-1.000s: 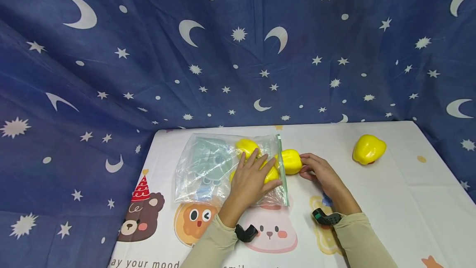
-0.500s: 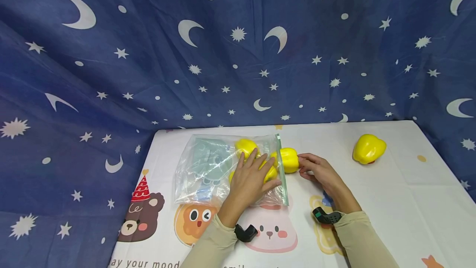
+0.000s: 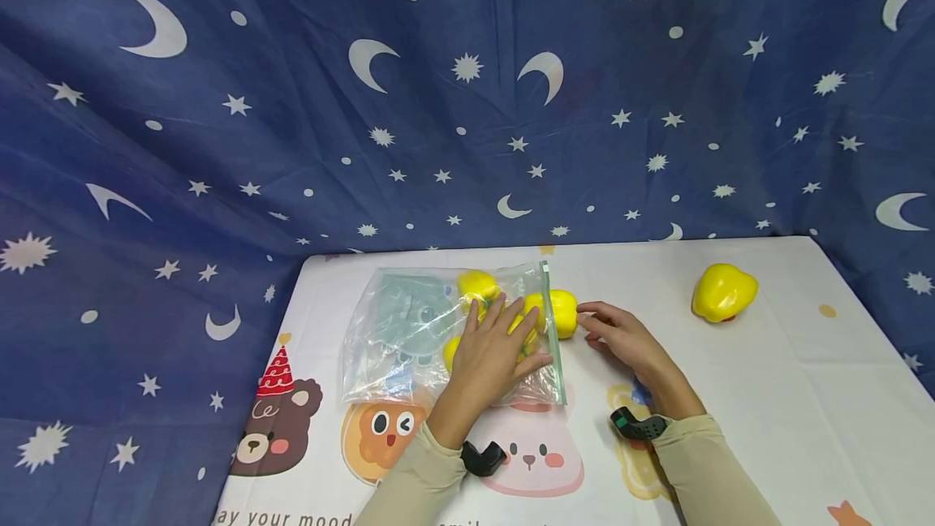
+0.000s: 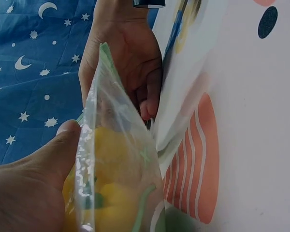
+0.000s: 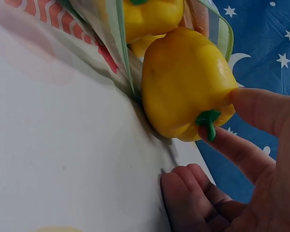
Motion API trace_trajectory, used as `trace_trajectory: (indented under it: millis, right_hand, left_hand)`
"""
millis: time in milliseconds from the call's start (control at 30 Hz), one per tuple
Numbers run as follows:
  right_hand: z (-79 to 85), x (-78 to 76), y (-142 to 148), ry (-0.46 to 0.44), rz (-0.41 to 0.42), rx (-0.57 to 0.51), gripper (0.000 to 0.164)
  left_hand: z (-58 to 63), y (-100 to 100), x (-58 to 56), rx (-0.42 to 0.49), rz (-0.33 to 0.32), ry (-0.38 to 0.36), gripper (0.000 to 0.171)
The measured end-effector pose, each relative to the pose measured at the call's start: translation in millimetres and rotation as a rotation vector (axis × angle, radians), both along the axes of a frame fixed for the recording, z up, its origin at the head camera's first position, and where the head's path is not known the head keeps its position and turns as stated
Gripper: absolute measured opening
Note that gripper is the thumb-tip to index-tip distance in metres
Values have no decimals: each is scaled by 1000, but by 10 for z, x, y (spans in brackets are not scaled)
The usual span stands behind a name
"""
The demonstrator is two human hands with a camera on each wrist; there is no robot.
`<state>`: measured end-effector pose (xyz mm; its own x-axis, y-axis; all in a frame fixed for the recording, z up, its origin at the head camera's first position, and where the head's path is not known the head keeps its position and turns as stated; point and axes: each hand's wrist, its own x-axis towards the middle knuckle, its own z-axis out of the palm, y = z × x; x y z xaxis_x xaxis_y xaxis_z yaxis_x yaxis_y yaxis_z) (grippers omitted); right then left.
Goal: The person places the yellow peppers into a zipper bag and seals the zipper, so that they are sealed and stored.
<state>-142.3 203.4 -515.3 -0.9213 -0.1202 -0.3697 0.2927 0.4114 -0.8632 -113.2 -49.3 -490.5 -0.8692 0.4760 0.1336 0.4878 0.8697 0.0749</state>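
Observation:
A clear zip bag (image 3: 420, 331) with a green edge lies flat, several yellow bell peppers (image 3: 478, 286) inside it. My left hand (image 3: 489, 355) rests spread on top of the bag, over the peppers; its thumb (image 4: 53, 150) lies along the plastic near the mouth. Half through that mouth sits another yellow bell pepper (image 5: 183, 82), its green stem end facing outward. Extended fingers of my right hand (image 3: 624, 339) touch this stem end, while the other fingers bend below it in the right wrist view. The left palm hides part of the bag's contents.
One more yellow bell pepper (image 3: 725, 292) stands apart at the back right of the table. The white tablecloth (image 3: 811, 412) carries printed cartoon animals. A blue curtain (image 3: 438, 104) with moons and stars hangs behind and on the left.
The pepper at the mouth has slid left, deeper into the bag, with my right fingers following. The bagged peppers shifted slightly left. My left hand has stayed in place.

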Motion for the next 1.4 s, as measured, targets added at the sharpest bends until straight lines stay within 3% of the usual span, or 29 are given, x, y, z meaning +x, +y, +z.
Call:
trace_trajectory:
  millis: [233, 533, 767, 1033, 1200, 1400]
  right_hand:
    - [14, 24, -48, 37, 49, 87, 59]
    - [-18, 41, -29, 172, 169, 136, 48]
    - [6, 53, -14, 195, 240, 191, 49]
    - [41, 39, -26, 301, 337, 251, 49]
    - [32, 0, -74, 403, 326, 321, 47]
    - [14, -62, -192, 483, 213, 355, 35]
  left_hand:
    - [10, 6, 7, 33, -18, 16, 76]
    - [8, 28, 21, 41, -54, 50, 76]
    - [1, 33, 17, 31, -62, 62, 74]
    - [0, 33, 8, 27, -74, 78, 74]
    - [-6, 33, 5, 35, -85, 82, 73]
    - [3, 31, 9, 42, -96, 80, 73]
